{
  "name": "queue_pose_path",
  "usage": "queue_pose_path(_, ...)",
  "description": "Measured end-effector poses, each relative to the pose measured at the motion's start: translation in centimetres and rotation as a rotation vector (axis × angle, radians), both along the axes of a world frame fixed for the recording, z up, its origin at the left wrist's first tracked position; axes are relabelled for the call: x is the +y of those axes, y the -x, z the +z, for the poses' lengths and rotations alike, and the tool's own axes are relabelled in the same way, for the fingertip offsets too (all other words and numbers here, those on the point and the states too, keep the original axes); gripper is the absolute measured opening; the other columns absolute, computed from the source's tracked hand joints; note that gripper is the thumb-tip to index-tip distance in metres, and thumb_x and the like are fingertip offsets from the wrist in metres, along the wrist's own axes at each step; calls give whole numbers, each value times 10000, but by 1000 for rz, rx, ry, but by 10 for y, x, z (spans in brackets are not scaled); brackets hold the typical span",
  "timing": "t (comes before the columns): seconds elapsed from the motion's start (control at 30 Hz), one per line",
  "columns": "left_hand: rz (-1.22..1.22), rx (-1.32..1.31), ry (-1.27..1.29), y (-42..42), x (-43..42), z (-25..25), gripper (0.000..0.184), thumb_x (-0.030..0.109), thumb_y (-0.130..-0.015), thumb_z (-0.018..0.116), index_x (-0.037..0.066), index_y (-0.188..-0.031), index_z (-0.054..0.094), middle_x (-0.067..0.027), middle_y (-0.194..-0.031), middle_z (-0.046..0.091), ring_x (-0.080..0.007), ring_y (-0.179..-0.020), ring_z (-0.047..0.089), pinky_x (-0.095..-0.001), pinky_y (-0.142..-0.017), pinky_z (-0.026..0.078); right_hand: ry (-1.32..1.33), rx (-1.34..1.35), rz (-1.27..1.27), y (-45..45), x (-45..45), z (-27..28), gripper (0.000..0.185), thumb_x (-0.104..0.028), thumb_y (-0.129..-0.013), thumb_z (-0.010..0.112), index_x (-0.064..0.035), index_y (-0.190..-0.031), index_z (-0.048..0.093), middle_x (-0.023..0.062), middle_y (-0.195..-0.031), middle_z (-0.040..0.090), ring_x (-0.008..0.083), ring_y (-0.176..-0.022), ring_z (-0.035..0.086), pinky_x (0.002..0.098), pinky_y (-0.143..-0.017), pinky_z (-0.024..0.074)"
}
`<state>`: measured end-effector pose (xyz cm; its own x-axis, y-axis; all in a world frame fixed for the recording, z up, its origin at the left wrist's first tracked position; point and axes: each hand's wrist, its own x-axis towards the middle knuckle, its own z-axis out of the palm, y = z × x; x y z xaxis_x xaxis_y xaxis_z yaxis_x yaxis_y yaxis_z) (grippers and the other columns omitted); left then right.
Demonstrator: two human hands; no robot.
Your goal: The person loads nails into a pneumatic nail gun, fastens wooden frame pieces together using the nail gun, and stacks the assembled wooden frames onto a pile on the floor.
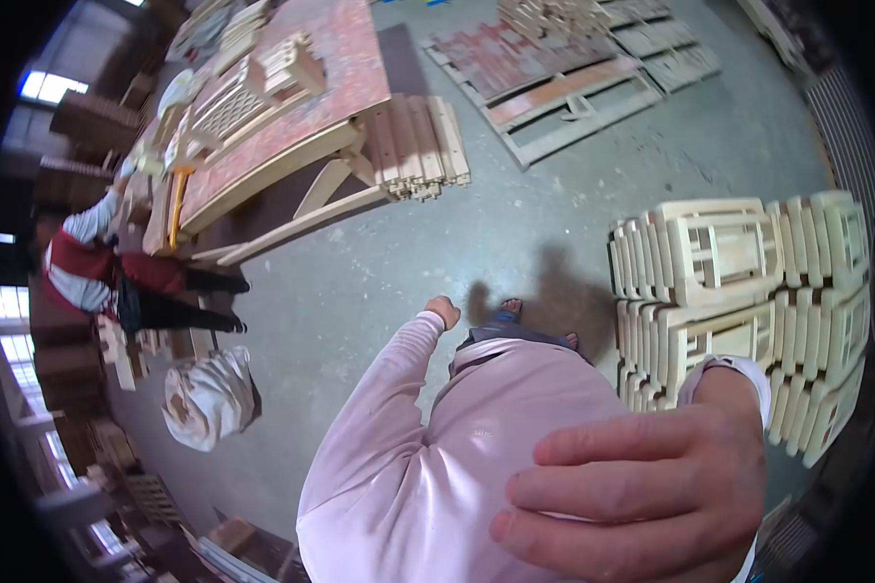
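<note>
My right hand [642, 496] is large and close to the camera, in front of my pink top [515, 408]. Its fingers are stretched out to the left with slight gaps, and nothing is seen in it; the thumb is hidden. Beyond that hand, at the right, stand stacks of pale wooden frames [724, 253] with rounded corners and slats. My left hand [444, 311] hangs low over the floor at the end of a pink sleeve. Its fingers are curled in, and no object shows in them.
A worktable [360, 58] at upper left carries wooden pieces, with bundled slats [418, 146] at its end. Another person [87, 253] in a red vest works beside it. A white sack [209, 398] sits at left. Pallets [564, 78] lie ahead on the grey floor [360, 282].
</note>
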<state>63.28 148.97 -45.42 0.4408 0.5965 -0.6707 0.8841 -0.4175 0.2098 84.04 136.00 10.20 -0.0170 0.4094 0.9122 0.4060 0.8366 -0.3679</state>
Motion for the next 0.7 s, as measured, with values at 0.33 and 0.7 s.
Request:
queue_pose_path(0.33, 476, -216, 156, 29, -95, -130, 317, 332, -808, 631, 69, -903, 778, -149, -957, 745, -381, -903, 685, -417, -834, 544, 73, -144, 361, -4, 6, 19, 120, -171, -896, 655, -69, -833, 648, 35, -709, 544, 169, -622, 536, 280, -578, 523)
queue_pose_path(0.7, -281, -490, -370, 13, -84, -127, 331, 275, -670, 693, 85, -927, 777, -140, -955, 744, -368, -924, 689, -415, -822, 550, 1612, -261, -324, -147, -107, -361, 199, -192, -825, 546, -1, -839, 601, 189, -852, 643, 389, -717, 562, 469, -671, 464)
